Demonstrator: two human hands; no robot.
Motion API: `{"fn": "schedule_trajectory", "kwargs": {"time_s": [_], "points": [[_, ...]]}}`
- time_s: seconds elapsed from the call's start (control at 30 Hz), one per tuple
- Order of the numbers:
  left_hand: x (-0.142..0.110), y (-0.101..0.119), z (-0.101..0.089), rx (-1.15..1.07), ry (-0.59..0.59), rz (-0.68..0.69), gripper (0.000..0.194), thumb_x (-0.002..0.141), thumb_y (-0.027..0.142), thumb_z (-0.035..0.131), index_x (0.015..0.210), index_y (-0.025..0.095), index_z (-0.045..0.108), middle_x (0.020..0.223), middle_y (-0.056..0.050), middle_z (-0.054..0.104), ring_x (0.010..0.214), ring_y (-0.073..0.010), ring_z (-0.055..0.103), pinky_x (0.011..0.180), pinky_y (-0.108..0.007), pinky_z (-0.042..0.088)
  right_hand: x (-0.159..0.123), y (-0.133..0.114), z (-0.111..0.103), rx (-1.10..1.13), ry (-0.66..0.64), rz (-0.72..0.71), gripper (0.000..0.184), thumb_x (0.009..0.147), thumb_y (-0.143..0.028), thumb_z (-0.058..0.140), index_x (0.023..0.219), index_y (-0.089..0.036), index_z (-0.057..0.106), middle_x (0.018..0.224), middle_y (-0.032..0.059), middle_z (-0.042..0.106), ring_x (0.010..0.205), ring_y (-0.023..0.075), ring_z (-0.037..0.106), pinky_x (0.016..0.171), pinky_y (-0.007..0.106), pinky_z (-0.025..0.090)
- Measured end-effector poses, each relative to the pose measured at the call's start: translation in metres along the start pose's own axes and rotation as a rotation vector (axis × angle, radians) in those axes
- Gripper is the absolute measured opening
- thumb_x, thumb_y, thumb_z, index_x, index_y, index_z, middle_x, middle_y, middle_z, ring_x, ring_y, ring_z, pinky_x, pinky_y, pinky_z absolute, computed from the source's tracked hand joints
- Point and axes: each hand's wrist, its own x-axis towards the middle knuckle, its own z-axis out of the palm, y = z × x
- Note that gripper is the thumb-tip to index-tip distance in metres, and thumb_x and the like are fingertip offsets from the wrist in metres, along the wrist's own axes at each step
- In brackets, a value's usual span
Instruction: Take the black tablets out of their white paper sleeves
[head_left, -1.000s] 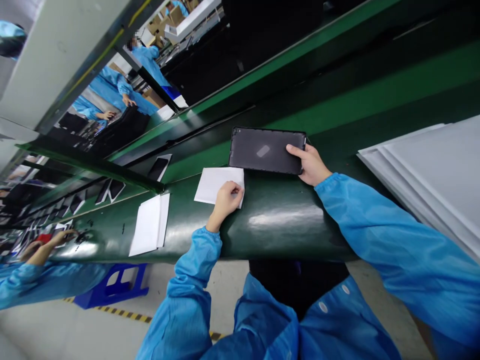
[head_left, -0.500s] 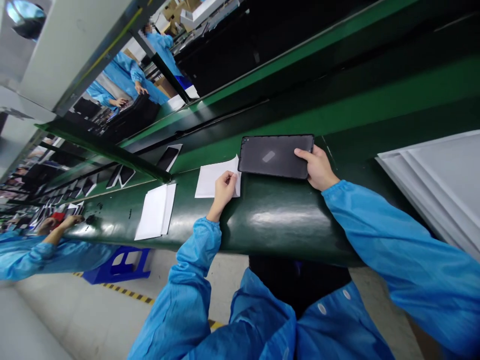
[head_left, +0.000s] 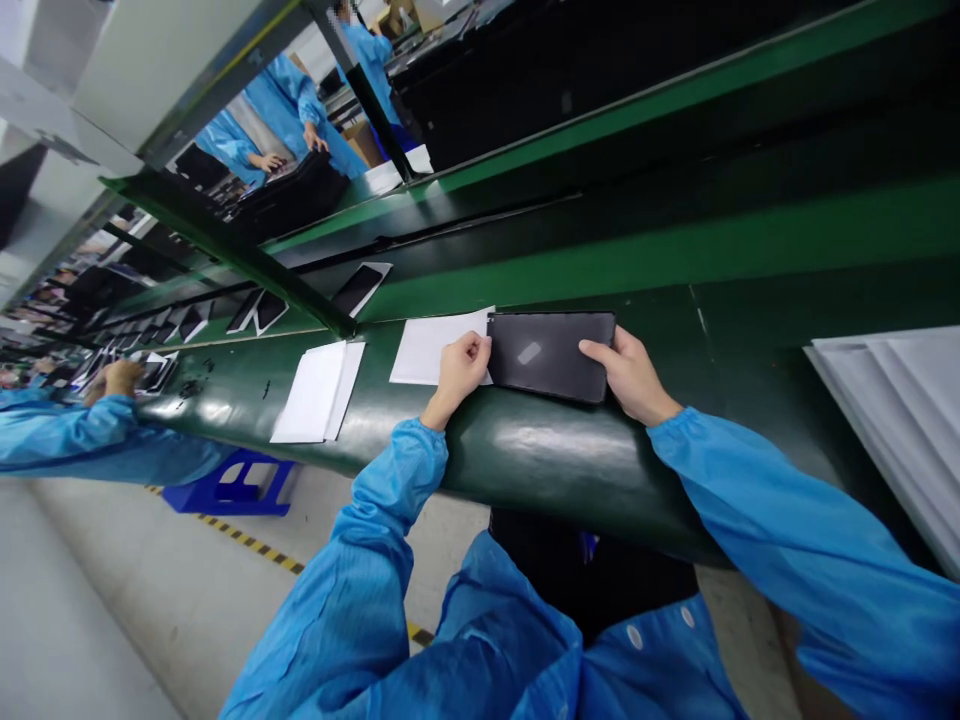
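The black tablet (head_left: pixel 566 365) lies back side up just above the green bench (head_left: pixel 551 445), its left end over the edge of a white sheet or sleeve (head_left: pixel 427 350). It is a thin slab with rounded corners and a smooth, matt dark back; a small pale oblong patch (head_left: pixel 529 352) sits near the middle. The right hand (head_left: pixel 626 372) has its grip on the tablet's right end, thumb flat on the back, the other fingers largely hidden beneath and behind the edge. The left hand (head_left: pixel 463 365) is at the tablet's left end, over the sheet's right side, its fingers curled closed with thumb and forefinger together; whether they pinch the tablet's edge, the sheet or neither cannot be made out.

The bench has a glossy, smooth surface with a rounded front edge that throws back a bright streak. To the left lie overlapping flat white sheets or sleeves (head_left: pixel 315 392). At the far right, a layered white pile (head_left: pixel 896 385) is cut off by the picture's edge. Beyond the green metal post (head_left: pixel 247 255), a dark-screened device (head_left: pixel 358 289) rests on a white backing. Farther left, a co-worker's hands (head_left: pixel 120 378) are near more dark devices, too small and blurred to tell apart. Below stands a blue plastic stool (head_left: pixel 232 482), partly hidden by the co-worker's blue sleeve (head_left: pixel 112 435).
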Motion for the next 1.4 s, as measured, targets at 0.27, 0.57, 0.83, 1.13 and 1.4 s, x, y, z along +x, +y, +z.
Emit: {"fn": "schedule_trajectory", "kwargs": {"time_s": [0.27,0.57,0.83,1.13,1.4], "points": [[-0.026,0.027,0.010,0.005,-0.185,0.224,0.040,0.106,0.047,0.056,0.075,0.022,0.059,0.058,0.003,0.052,0.053,-0.0123,0.047,0.058,-0.026,0.034,-0.007,-0.003,0.002,-0.132,-0.079,-0.010,0.057,0.077,-0.062,0.086,0.117,-0.023,0.072,0.118,0.0085,0.079,0.114,0.0323,0.073,0.105,0.050,0.059],[-0.018,0.029,-0.001,-0.036,-0.007,0.104,0.044,0.106,0.050,0.057,0.073,0.020,0.053,0.058,0.005,0.047,0.053,-0.0100,0.043,0.057,-0.026,0.031,-0.016,-0.017,0.002,0.011,-0.339,0.179,0.064,0.077,-0.067,0.088,0.121,-0.026,0.065,0.103,0.0065,0.079,0.092,0.0273,0.078,0.077,0.039,0.067],[-0.023,0.035,0.001,-0.003,-0.115,0.193,0.039,0.107,0.045,0.053,0.078,0.019,0.056,0.062,0.004,0.055,0.055,-0.0097,0.048,0.057,-0.023,0.035,-0.018,-0.026,0.005,0.137,-0.605,0.294,0.061,0.082,-0.051,0.092,0.127,-0.025,0.059,0.088,0.0009,0.074,0.068,0.0207,0.076,0.056,0.030,0.063],[-0.044,0.047,0.013,-0.125,-0.352,0.428,0.042,0.112,0.047,0.048,0.089,0.018,0.068,0.071,-0.002,0.068,0.062,-0.0115,0.062,0.064,-0.022,0.048,-0.024,-0.001,0.019,-0.237,-0.277,-0.033,0.050,0.073,-0.062,0.093,0.089,-0.021,0.069,0.106,0.0082,0.063,0.079,0.0206,0.069,0.059,0.034,0.064],[-0.052,0.038,0.026,-0.157,-0.320,0.623,0.045,0.113,0.048,0.043,0.087,0.020,0.066,0.073,-0.004,0.069,0.068,-0.0138,0.066,0.067,-0.025,0.051,-0.018,0.000,0.016,-0.050,-0.096,0.053,0.062,0.063,-0.046,0.095,0.093,-0.029,0.044,0.074,-0.0056,0.058,0.068,0.0192,0.064,0.060,0.031,0.057]]}}
